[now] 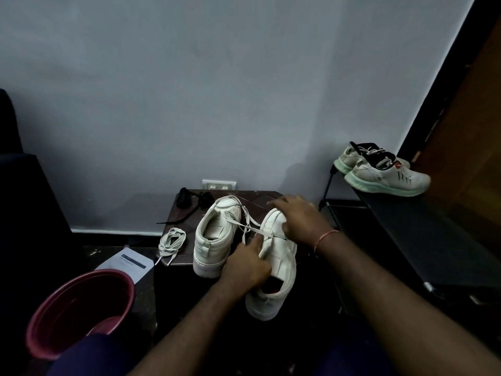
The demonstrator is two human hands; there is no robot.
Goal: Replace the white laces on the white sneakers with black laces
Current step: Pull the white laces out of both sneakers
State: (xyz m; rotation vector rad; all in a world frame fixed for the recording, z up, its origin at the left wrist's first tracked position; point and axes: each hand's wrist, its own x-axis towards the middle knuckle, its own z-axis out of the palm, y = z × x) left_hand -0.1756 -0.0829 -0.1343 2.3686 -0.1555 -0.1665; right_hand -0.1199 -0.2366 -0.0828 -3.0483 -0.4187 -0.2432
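Lace (253, 231) pinched in my left fingers (256, 242) at the sneaker (282, 257); my right fingers (283, 203) lie spread wide over its toe.

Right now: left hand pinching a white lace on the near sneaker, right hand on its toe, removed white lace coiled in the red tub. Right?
No: the head view shows the removed white lace coiled on the small table, not in the red tub. Correct otherwise: left hand pinching a white lace on the near sneaker, right hand on its toe.
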